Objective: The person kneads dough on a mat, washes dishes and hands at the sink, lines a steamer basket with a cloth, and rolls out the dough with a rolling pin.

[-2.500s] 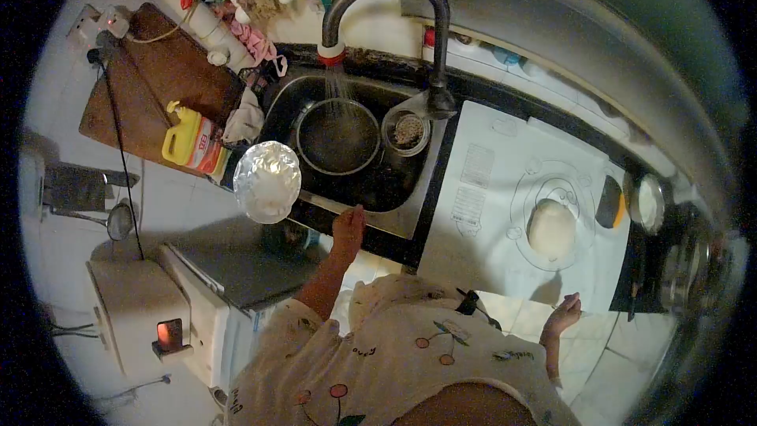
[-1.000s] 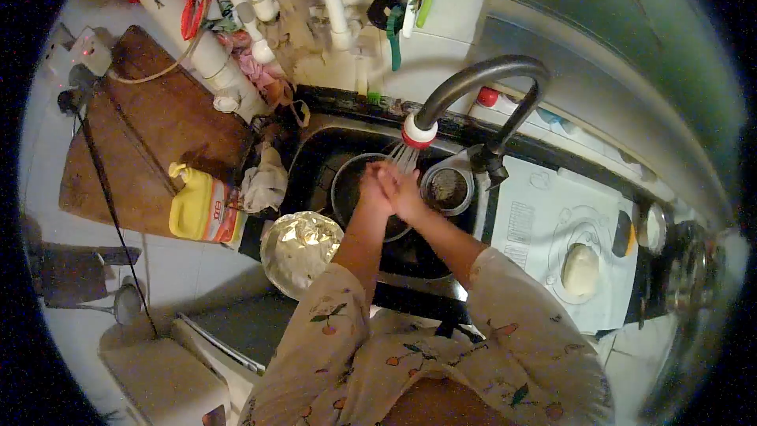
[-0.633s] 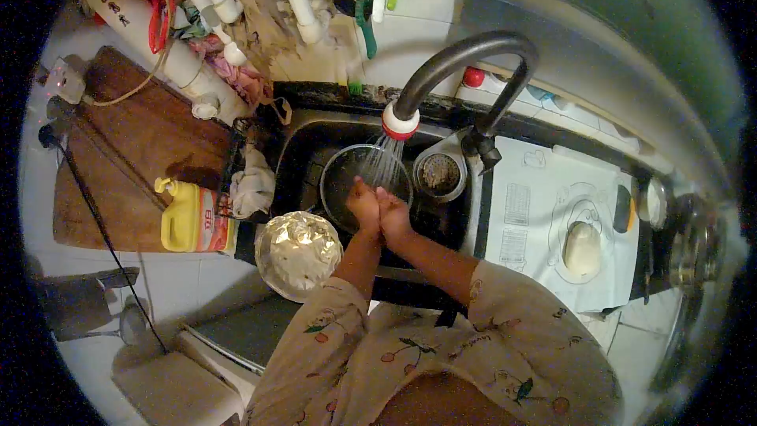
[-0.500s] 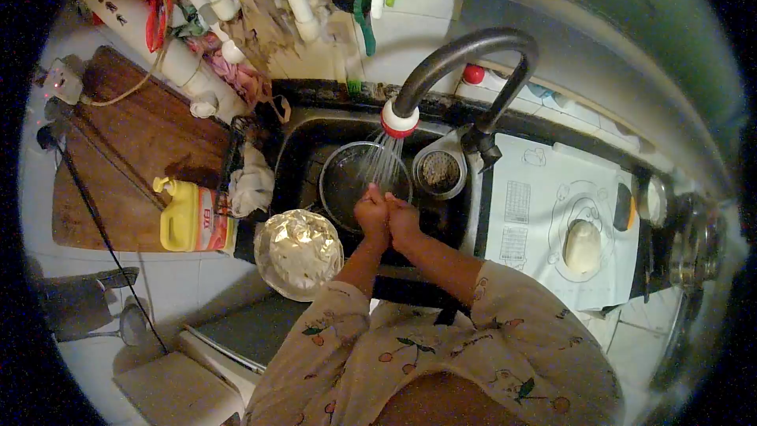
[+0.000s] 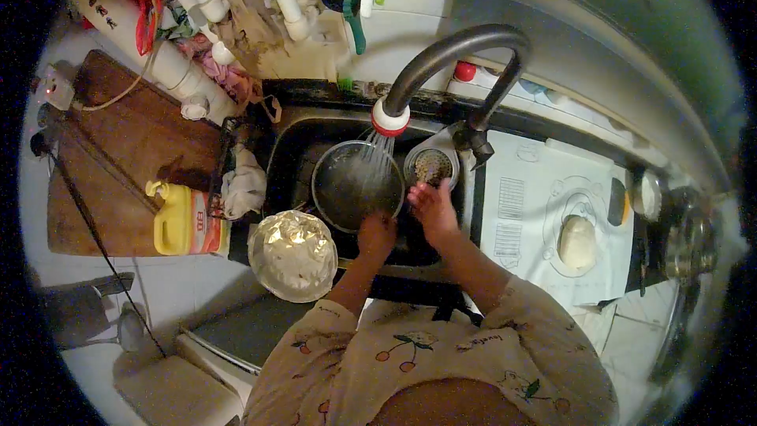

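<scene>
Water sprays from the faucet head (image 5: 390, 117) into a round dark bowl (image 5: 318, 203) in the sink. My left hand (image 5: 377, 235) is low at the bowl's near right rim. Its fingers are in shadow and hard to make out, so I cannot tell whether it grips the rim. To the right, my right hand (image 5: 434, 209) has its fingers apart and holds nothing. Its fingertips are close to the sink's drain strainer cup (image 5: 433, 164), which has holes in its bottom; I cannot tell whether they touch it.
A foil-covered round dish (image 5: 292, 256) stands at the sink's left, beside a yellow jug (image 5: 183, 219) and a grey-white cloth (image 5: 244, 189). On the right a lump of dough (image 5: 578, 243) lies on a printed white mat (image 5: 505, 181). The curved faucet neck (image 5: 457, 41) arches over the sink.
My hands, together under the spray before, have separated. The left came down to the bowl's near rim; the right moved right toward the strainer cup, its fingers spreading. The view shifted slightly.
</scene>
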### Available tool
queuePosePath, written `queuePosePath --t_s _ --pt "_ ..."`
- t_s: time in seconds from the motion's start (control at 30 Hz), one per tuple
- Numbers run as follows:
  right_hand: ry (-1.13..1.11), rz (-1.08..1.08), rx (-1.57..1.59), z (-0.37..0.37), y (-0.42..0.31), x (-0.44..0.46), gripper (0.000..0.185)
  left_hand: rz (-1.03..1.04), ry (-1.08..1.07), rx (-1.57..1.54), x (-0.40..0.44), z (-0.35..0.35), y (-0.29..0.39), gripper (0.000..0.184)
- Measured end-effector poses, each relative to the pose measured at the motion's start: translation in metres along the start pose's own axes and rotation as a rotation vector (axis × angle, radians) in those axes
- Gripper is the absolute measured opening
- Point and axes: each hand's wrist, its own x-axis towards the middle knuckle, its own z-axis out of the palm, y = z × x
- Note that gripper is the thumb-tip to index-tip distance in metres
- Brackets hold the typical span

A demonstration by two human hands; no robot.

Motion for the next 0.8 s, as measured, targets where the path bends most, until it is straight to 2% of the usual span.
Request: queuePosePath --t_s 0.13,0.17,0.2,0.27,0.37,0.4,0.43,0.47,0.53,0.63,0.67,0.73,0.77,0.8 --pt "-0.072 -0.033 0.301 -0.001 -0.037 -0.015 0.082 0.005 0.013 -0.058 -0.014 -0.013 0.012 0.022" --pt "-0.156 -0.025 0.375 -0.007 -0.040 -0.013 0.082 -0.007 -0.002 -0.079 -0.015 -0.012 0.012 0.022" --pt "-0.147 -0.045 0.358 -0.009 -0.044 -0.011 0.079 -0.024 -0.007 -0.099 -0.016 -0.012 0.010 0.022" --pt "0.012 -0.002 0.332 0.002 -0.052 -0.009 0.076 0.105 0.088 -0.009 -0.016 -0.005 0.005 0.025" --pt "-0.038 0.043 0.284 0.009 -0.054 -0.003 0.073 0.242 0.112 -0.049 -0.005 0.028 -0.024 0.028" --pt "-0.031 0.027 0.263 0.009 -0.056 0.000 0.072 0.238 0.139 -0.030 -0.012 0.018 -0.012 0.028" --pt "-0.213 0.052 0.310 -0.004 -0.051 0.009 0.072 0.149 0.013 -0.042 -0.014 0.001 0.002 0.028" --pt "-0.145 0.053 0.309 0.011 -0.053 -0.002 0.071 0.068 -0.118 -0.061 -0.012 -0.010 0.013 0.028" --pt "-0.199 0.042 0.251 0.013 -0.047 -0.002 0.068 0.181 -0.184 -0.048 -0.004 -0.008 0.012 0.029" --pt "-0.146 -0.107 -0.174 0.043 -0.044 -0.015 0.059 0.370 -0.176 0.030 -0.003 -0.032 0.027 0.030" --pt "-0.264 -0.137 -0.166 0.054 -0.050 -0.029 0.057 0.435 -0.152 0.065 -0.006 -0.052 0.040 0.031" --pt "-0.505 -0.198 -0.156 0.072 -0.065 -0.057 0.054 0.455 -0.265 -0.189 -0.010 -0.096 0.063 0.035" --pt "-0.695 -0.084 0.062 0.059 -0.065 -0.050 0.052 0.463 -0.321 -0.317 -0.011 -0.108 0.068 0.037" --pt "-0.643 -0.041 -0.068 0.042 -0.056 -0.032 0.052 0.465 -0.269 -0.255 -0.008 -0.104 0.062 0.035"
